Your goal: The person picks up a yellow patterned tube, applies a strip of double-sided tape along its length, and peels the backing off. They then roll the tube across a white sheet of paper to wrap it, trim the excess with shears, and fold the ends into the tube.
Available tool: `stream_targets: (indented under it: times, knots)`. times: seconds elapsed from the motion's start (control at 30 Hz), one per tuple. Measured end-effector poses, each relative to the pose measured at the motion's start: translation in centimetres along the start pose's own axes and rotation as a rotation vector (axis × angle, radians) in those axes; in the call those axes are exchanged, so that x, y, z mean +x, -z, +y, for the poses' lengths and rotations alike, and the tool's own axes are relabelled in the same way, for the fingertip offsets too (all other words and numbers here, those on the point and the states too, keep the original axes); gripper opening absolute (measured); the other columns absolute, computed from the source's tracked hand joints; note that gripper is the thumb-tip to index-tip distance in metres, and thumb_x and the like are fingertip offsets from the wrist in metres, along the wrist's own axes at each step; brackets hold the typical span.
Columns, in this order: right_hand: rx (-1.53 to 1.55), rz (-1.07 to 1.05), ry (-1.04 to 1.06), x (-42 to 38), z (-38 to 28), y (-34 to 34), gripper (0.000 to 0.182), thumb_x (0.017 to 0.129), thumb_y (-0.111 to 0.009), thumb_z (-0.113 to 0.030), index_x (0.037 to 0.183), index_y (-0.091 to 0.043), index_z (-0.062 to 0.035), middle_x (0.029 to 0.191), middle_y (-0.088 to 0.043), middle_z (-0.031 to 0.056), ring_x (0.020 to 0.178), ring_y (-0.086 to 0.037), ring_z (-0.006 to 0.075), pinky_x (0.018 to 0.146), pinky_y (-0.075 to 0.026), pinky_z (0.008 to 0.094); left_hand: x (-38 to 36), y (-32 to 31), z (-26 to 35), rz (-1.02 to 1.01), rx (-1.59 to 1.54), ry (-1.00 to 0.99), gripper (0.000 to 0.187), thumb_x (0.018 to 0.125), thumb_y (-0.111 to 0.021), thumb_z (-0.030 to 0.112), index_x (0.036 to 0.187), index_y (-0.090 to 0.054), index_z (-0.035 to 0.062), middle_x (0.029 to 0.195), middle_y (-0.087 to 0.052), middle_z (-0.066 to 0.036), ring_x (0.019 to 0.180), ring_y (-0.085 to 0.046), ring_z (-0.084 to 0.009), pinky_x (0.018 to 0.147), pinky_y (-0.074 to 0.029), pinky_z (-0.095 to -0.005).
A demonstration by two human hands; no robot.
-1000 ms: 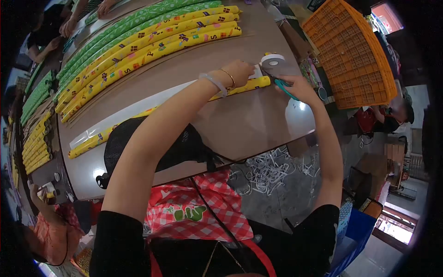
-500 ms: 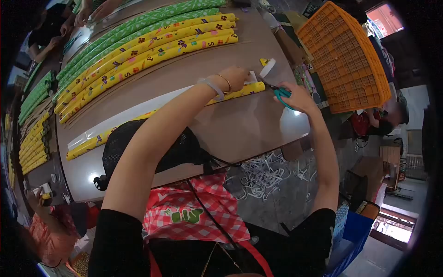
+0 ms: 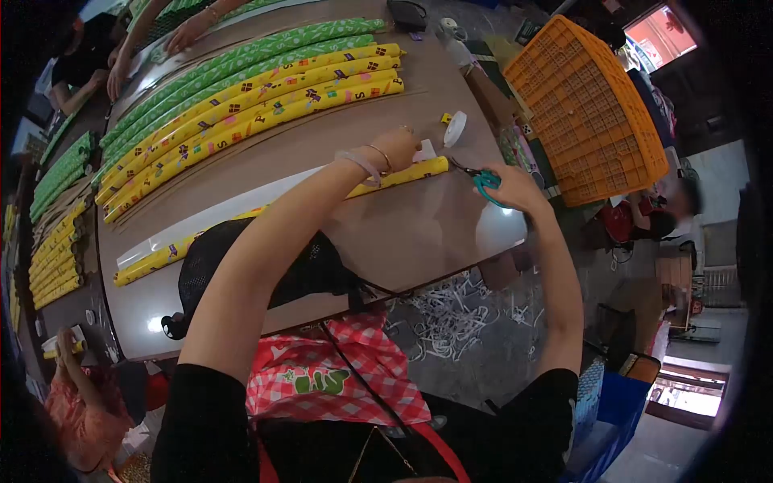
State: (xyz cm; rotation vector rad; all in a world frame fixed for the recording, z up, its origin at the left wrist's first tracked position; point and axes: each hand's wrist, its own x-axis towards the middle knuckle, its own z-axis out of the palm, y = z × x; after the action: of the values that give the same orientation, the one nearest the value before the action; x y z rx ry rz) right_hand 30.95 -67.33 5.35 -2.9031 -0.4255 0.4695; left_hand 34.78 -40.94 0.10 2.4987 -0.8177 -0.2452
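My left hand point(image 3: 400, 150) is closed at the right end of a partly unrolled yellow printed wrapping paper roll point(image 3: 427, 168). Its fingers bend down onto the paper; the fingertips are mostly hidden. A pale strip of the sheet point(image 3: 221, 216) lies unrolled along the far side of the roll. Teal-handled scissors point(image 3: 486, 183) are in my right hand point(image 3: 519, 190), their blades pointing at the roll's right end. Just beyond the blades sits a white tape roll point(image 3: 456, 129), with a small yellow piece point(image 3: 445, 118) beside it. A black mesh bag point(image 3: 211, 270) lies under my left forearm.
Several yellow rolls point(image 3: 282, 105) and green rolls point(image 3: 266, 50) line the far side of the table. An orange crate point(image 3: 588, 113) stands beyond the right edge. White paper scraps point(image 3: 451, 318) cover the floor. Another person's hands point(image 3: 189, 32) work at the far side; another person sits lower left.
The whole view has shifted slightly. My right hand and the scissors have drawn a little away from the roll's end. My left hand stays on the paper. The far person's hands have moved.
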Motion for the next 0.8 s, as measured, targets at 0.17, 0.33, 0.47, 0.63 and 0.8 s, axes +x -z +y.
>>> stream_targets:
  times: [0.17,0.33,0.47,0.63,0.8]
  knots:
    - [0.066,0.034,-0.019,-2.8,-1.3,1.2,0.049,0.071,-0.069,-0.038,0.111,-0.057,-0.0124,0.093,-0.063,0.0122,0.086,-0.062,0.0293,0.075,-0.047,0.0352,-3.1,2.5,-0.7,0.110,-0.180,-0.073,0.024,0.085,-0.048,0.014,0.101,-0.061,0.0024,0.097,-0.060,-0.018,0.094,-0.056,-0.0334,0.083,-0.044,-0.0394]
    - [0.481,0.141,0.041,-5.8,1.9,-1.5,0.047,0.077,-0.068,-0.027,0.118,-0.052,-0.0127,0.083,-0.060,0.0047,0.075,-0.057,0.0167,0.071,-0.045,0.0287,-14.8,8.8,-1.9,0.246,-0.287,-0.024,0.020,0.088,-0.052,0.009,0.104,-0.058,-0.0009,0.099,-0.060,-0.014,0.092,-0.058,-0.0227,0.079,-0.047,-0.0298]
    - [0.974,0.012,0.010,-9.9,-3.5,-1.3,0.061,0.077,-0.067,-0.015,0.130,-0.038,-0.0063,0.077,-0.050,0.0013,0.072,-0.047,0.0101,0.066,-0.040,0.0246,-25.8,9.4,2.0,0.380,-0.507,0.393,0.023,0.089,-0.051,0.006,0.110,-0.056,-0.0007,0.100,-0.061,-0.010,0.093,-0.058,-0.0161,0.082,-0.046,-0.0274]
    - [0.978,-0.198,0.230,-10.2,-17.2,-4.6,0.074,0.073,-0.068,-0.010,0.135,-0.028,-0.0058,0.105,-0.051,0.0098,0.096,-0.053,0.0194,0.082,-0.045,0.0298,-30.0,2.8,9.3,0.186,-1.292,0.182,0.078,0.084,-0.062,0.012,0.143,-0.011,0.0071,0.143,-0.027,-0.013,0.124,-0.040,-0.0237,0.099,-0.036,-0.0363]
    - [0.541,-0.045,0.671,-10.0,-31.2,-6.8,0.077,0.073,-0.063,-0.006,0.138,-0.023,-0.0031,0.116,-0.044,0.0219,0.106,-0.048,0.0375,0.088,-0.043,0.0380,-32.1,-1.3,10.1,0.746,-1.433,0.498,0.059,0.089,-0.056,0.031,0.133,-0.030,0.0016,0.117,-0.045,-0.007,0.102,-0.045,-0.0136,0.088,-0.039,-0.0263]
